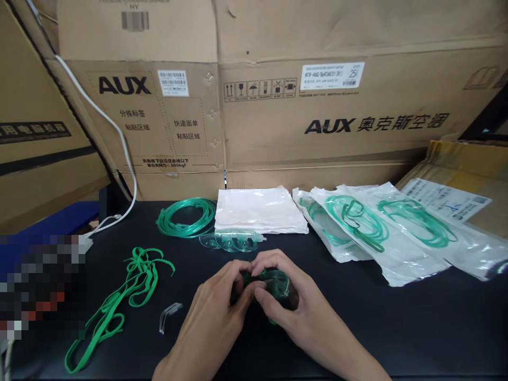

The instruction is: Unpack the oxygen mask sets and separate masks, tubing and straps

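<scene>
Fingertips of the left hand (222, 296) and right hand (296, 286) close around what looks like a mask (281, 284), half hidden at six o'clock, thumbs nearly touching. Its curved side looks slick; an uneven pinch could let it slip out. Toward nine o'clock, thin strips (162, 319) lie near the left wrist, where a sideways sweep might scatter them; loose straps (148, 274) beyond could snag.

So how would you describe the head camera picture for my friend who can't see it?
A person's left hand and right hand hold a see-through greenish plastic piece over a black table. Around them lie flat green straps, a round coil of shiny green tubing and white plastic packets.
</scene>
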`<state>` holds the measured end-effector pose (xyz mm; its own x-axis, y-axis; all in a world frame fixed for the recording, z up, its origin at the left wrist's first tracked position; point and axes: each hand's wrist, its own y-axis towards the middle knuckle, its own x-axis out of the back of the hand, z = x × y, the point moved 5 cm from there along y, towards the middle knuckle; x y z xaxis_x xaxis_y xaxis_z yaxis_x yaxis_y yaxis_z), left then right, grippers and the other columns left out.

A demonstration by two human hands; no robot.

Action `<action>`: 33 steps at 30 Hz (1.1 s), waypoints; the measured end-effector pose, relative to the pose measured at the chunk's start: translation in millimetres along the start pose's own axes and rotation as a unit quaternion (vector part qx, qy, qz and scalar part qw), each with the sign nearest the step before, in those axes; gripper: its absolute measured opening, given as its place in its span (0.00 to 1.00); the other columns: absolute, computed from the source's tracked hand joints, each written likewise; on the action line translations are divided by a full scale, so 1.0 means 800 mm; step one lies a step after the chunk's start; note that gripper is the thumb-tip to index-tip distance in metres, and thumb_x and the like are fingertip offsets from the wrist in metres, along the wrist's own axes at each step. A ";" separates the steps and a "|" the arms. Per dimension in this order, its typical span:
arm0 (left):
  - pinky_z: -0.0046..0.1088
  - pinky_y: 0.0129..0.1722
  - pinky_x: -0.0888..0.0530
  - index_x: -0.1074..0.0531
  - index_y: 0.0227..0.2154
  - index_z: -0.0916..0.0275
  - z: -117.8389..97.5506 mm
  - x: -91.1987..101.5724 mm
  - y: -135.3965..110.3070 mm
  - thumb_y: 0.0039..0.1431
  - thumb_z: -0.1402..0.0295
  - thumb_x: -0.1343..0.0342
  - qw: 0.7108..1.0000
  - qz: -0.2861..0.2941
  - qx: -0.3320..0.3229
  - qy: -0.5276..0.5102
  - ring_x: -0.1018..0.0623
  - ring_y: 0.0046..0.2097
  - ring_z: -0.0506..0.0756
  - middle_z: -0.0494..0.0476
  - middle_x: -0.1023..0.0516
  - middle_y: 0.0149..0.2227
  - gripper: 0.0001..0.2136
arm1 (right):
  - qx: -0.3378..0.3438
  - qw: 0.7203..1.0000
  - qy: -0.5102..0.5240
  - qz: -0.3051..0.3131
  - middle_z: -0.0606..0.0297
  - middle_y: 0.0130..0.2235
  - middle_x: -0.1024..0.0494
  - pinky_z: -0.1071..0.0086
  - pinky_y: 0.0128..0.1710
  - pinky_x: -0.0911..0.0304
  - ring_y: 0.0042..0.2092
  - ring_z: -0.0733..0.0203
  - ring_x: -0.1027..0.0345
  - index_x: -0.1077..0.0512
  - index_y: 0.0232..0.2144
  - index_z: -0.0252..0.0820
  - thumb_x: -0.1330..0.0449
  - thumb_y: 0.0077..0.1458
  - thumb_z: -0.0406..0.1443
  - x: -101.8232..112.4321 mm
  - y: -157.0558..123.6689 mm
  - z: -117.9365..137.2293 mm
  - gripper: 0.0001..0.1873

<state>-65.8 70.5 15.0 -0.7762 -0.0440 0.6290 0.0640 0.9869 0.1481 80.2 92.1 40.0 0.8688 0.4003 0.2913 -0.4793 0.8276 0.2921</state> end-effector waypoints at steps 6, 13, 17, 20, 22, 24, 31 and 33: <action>0.27 0.32 0.39 0.27 0.46 0.53 0.002 0.003 0.001 0.70 0.63 0.47 1.000 -0.016 -0.009 0.005 0.33 0.30 0.52 0.45 0.35 0.30 0.07 | 0.019 0.999 -0.022 0.016 0.66 0.50 0.30 0.67 0.52 0.37 0.52 0.60 0.32 0.32 0.37 0.48 0.40 0.56 0.27 -0.003 0.000 0.003 0.11; 0.27 0.32 0.39 0.27 0.34 0.58 -0.011 0.007 -0.002 0.69 0.66 0.48 1.000 -0.010 -0.013 -0.015 0.32 0.33 0.51 0.50 0.30 0.36 0.08 | 0.034 0.998 -0.048 0.004 0.66 0.46 0.30 0.66 0.51 0.38 0.52 0.57 0.32 0.31 0.34 0.48 0.40 0.56 0.27 0.003 0.001 0.002 0.09; 0.27 0.32 0.38 0.29 0.34 0.58 -0.013 0.000 -0.003 0.72 0.61 0.52 0.993 0.061 0.007 -0.105 0.31 0.32 0.52 0.49 0.27 0.33 0.12 | 0.045 0.997 -0.048 0.027 0.67 0.43 0.29 0.65 0.48 0.36 0.47 0.58 0.32 0.31 0.35 0.48 0.41 0.57 0.26 0.003 0.001 0.007 0.10; 0.26 0.31 0.38 0.29 0.33 0.59 -0.009 -0.006 -0.005 0.73 0.59 0.53 0.985 0.109 0.017 -0.136 0.32 0.31 0.51 0.48 0.28 0.30 0.14 | 0.041 0.998 -0.032 0.044 0.68 0.41 0.29 0.66 0.44 0.35 0.43 0.59 0.31 0.33 0.35 0.48 0.41 0.57 0.26 0.004 0.000 0.009 0.11; 0.26 0.31 0.38 0.28 0.34 0.59 -0.007 -0.007 -0.007 0.73 0.58 0.54 0.984 0.120 0.011 -0.132 0.33 0.31 0.51 0.48 0.28 0.30 0.15 | 0.042 0.997 -0.031 0.049 0.68 0.41 0.29 0.65 0.44 0.35 0.43 0.58 0.31 0.33 0.35 0.48 0.41 0.57 0.26 0.006 -0.001 0.009 0.10; 0.26 0.34 0.37 0.27 0.35 0.59 -0.008 -0.006 -0.008 0.73 0.57 0.53 0.985 0.121 0.004 -0.126 0.31 0.34 0.52 0.49 0.26 0.32 0.15 | 0.048 0.997 -0.039 0.051 0.68 0.41 0.28 0.64 0.45 0.35 0.44 0.58 0.31 0.33 0.36 0.48 0.41 0.57 0.27 0.008 -0.003 0.009 0.10; 0.26 0.37 0.36 0.28 0.27 0.60 -0.023 0.003 -0.015 0.75 0.57 0.54 0.986 0.140 -0.032 -0.087 0.29 0.33 0.51 0.46 0.28 0.28 0.21 | 0.053 0.996 -0.056 0.042 0.67 0.41 0.28 0.64 0.44 0.36 0.44 0.58 0.31 0.31 0.34 0.48 0.42 0.54 0.25 0.020 -0.005 0.013 0.11; 0.27 0.34 0.38 0.30 0.26 0.60 -0.023 0.007 -0.014 0.75 0.54 0.56 0.987 0.130 -0.025 -0.086 0.31 0.31 0.51 0.46 0.32 0.26 0.23 | 0.055 0.996 -0.060 0.040 0.68 0.40 0.28 0.64 0.44 0.36 0.43 0.58 0.31 0.32 0.33 0.48 0.42 0.54 0.25 0.024 -0.004 0.015 0.11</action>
<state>-59.4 56.2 31.2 -0.8248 0.2405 0.5118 0.3021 0.9525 0.0394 96.6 92.4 55.8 0.8094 0.4082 0.4222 -0.5631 0.7438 0.3602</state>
